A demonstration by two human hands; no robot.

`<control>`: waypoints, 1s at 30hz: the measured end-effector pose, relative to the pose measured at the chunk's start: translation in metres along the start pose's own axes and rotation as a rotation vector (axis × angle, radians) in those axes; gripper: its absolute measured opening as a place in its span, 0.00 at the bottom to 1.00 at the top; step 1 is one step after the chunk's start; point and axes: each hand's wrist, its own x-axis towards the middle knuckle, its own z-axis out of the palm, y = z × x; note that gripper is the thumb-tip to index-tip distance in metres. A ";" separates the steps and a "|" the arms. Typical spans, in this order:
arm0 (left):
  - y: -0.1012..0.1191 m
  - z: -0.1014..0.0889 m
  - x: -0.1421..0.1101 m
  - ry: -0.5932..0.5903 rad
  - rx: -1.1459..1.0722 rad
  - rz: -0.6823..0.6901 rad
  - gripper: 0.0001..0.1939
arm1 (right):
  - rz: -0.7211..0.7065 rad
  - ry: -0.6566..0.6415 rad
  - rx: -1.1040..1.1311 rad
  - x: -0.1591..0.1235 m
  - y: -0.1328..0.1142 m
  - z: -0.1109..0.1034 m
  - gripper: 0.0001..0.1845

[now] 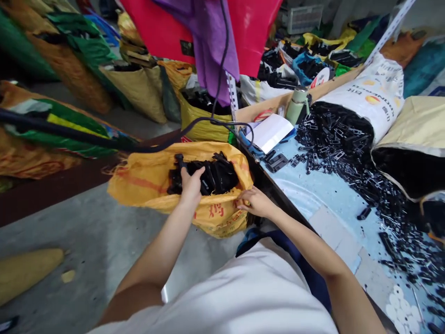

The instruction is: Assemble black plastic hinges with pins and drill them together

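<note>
A yellow woven sack (139,178) with red print gapes in front of me, with black plastic parts (222,174) lying in its mouth. My left hand (191,184) reaches inside, its thumb and forefinger around a black plastic part (179,161) at the left of the pile. The other fingers of that hand are mostly hidden. At the sack's right edge my right hand (255,202) is closed, with the rim pinched in its curled fingers.
A light-blue worktable (295,188) at right bears heaped black clips (333,134), a white sack (368,99), a green flask (297,105) and paper (270,132). A black cable (194,121) hangs above the yellow sack. Other filled sacks (139,86) stand behind.
</note>
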 end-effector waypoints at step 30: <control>0.050 0.257 -0.150 -0.820 0.072 0.712 0.14 | 1.117 0.954 0.285 -0.310 0.067 -0.035 0.16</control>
